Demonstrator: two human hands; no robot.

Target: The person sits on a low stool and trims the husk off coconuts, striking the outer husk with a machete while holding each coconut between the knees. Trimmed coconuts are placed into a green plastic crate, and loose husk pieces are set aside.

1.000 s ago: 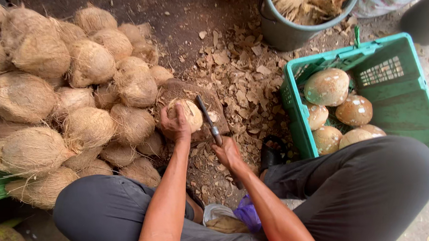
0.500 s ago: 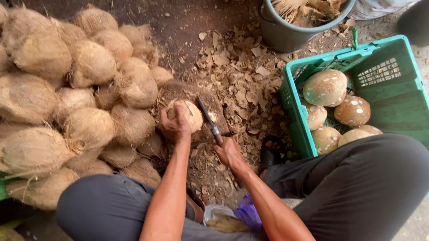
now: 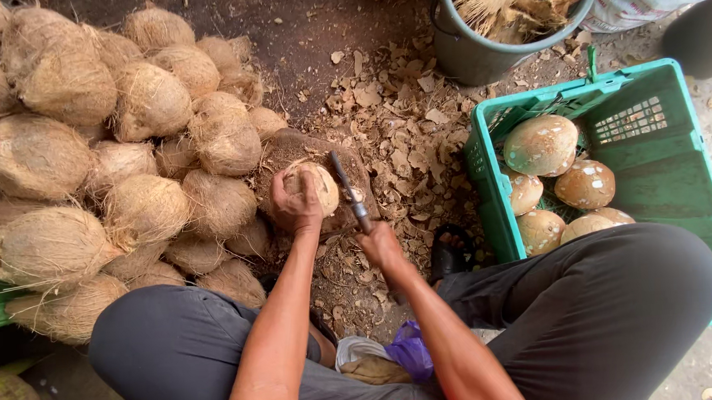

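The left hand [image 3: 296,204] is clamped over a partly husked coconut [image 3: 314,186], pinning it on the wooden block [image 3: 290,151]. The right hand [image 3: 380,243], just right of the block, is closed around a knife [image 3: 349,191] whose long blade slants up and leftward, its edge beside the coconut's right flank.
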